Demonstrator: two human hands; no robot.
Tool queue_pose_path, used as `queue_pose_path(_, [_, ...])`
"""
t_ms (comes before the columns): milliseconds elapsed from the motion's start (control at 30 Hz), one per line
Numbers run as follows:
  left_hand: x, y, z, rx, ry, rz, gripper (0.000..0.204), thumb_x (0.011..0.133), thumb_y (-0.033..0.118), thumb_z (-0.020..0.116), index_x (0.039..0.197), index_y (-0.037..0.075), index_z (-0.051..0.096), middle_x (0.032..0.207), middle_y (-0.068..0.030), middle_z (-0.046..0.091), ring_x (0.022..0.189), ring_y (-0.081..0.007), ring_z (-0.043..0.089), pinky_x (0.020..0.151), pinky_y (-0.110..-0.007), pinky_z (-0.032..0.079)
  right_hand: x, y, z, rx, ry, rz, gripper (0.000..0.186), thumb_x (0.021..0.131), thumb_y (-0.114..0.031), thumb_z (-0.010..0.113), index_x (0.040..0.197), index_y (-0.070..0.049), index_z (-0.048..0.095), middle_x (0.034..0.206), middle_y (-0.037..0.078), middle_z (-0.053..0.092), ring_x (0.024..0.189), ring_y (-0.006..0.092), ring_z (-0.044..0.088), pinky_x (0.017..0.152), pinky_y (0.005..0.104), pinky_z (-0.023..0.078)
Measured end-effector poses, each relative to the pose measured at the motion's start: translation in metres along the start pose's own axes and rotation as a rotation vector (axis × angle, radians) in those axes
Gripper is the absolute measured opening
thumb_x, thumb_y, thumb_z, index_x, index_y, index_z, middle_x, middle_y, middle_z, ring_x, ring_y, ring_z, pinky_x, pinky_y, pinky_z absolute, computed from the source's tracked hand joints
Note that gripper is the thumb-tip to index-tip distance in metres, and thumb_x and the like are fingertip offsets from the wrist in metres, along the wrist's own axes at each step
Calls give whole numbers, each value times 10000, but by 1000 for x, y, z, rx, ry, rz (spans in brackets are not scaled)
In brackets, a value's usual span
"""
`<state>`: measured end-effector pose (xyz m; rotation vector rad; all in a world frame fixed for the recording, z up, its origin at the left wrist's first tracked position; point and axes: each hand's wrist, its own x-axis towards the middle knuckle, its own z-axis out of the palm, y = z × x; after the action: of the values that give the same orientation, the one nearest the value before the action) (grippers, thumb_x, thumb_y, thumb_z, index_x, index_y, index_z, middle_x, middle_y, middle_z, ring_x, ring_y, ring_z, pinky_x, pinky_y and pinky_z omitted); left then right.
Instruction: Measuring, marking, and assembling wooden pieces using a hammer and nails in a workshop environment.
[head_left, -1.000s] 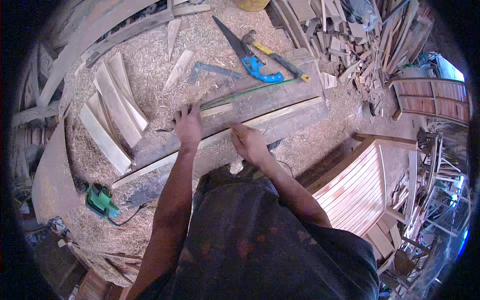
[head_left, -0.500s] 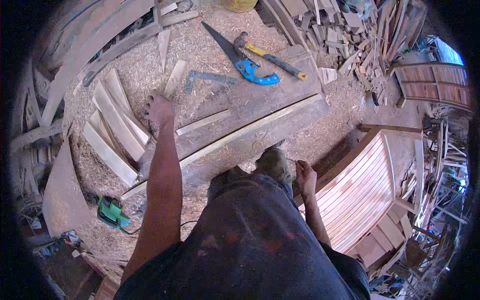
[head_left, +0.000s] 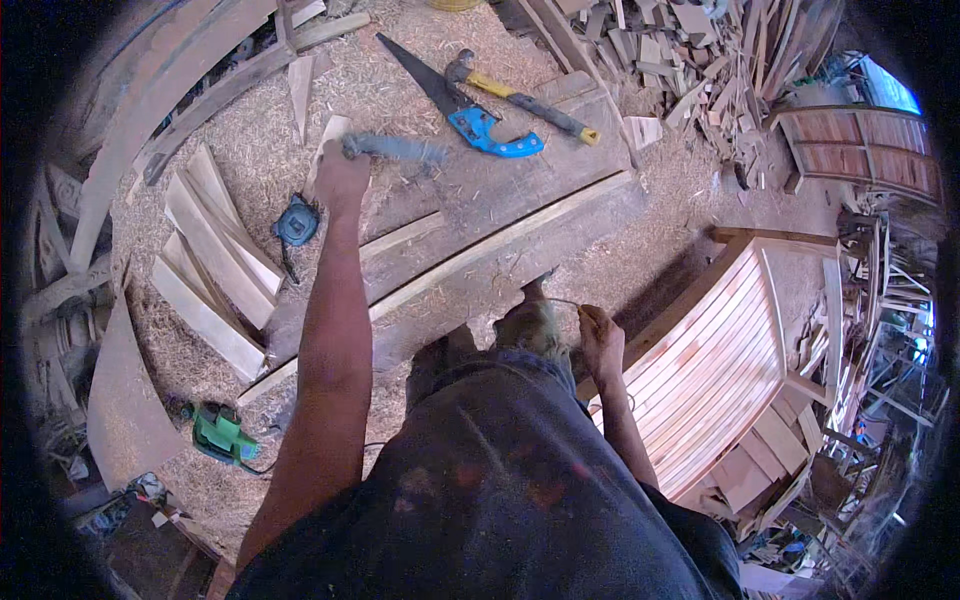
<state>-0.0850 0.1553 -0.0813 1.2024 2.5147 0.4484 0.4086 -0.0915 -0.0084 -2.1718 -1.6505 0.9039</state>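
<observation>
My left hand [head_left: 343, 180] is closed on one end of a grey carpenter's square [head_left: 400, 148], whose blade is smeared by motion. Under that hand a short pale wood offcut [head_left: 338, 127] shows its far end. A dark blue tape measure [head_left: 296, 222] lies on the shavings just left of my left forearm. My right hand [head_left: 602, 340], low and beside my leg, has its fingers curled round a thin cord [head_left: 565, 301]. Ahead lie a handsaw [head_left: 490, 132] with a blue handle and a hammer [head_left: 520, 98] with a yellow and dark handle.
Curved wooden slats [head_left: 215, 260] lie at the left, above a green power tool [head_left: 224, 434]. A long thin strip [head_left: 500, 243] crosses the board before me. A slatted wooden panel [head_left: 705, 370] is at the right; scrap wood [head_left: 690, 60] is heaped at the far right.
My left hand has moved away and right from beside the slats and taken hold of the square. The tape measure now shows where that hand was. My right hand stays low by my leg.
</observation>
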Motion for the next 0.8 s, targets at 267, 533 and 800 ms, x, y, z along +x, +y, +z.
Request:
queue_pose_path(267, [-123, -77, -1, -84, -74, 467, 477, 922, 92, 740, 1389, 112, 644, 1326, -240, 662, 1278, -447, 602, 1134, -563, 444, 17, -19, 17, 1, -59, -168, 282, 1086, -222, 674, 1251, -15, 770, 1084, 248, 805, 1016, 394, 811, 855, 432, 620])
queue_pose_path(533, [-149, -94, 30, -316, -31, 431, 542, 961, 146, 731, 1493, 200, 636, 1454, -148, 590, 1432, -406, 448, 1233, -582, 300, 43, -75, 38, -55, -159, -192, 283, 1074, -199, 669, 1313, -64, 741, 1120, 228, 806, 1032, 393, 806, 870, 462, 633])
queue_pose_path(800, [-156, -81, 23, -315, -13, 470, 450, 954, 128, 728, 1387, 250, 741, 1444, -95, 648, 1411, -384, 484, 1230, -552, 312, 49, -123, 68, 8, -221, -320, 305, 1068, -221, 665, 1324, -68, 730, 1062, 241, 801, 966, 411, 802, 840, 476, 634])
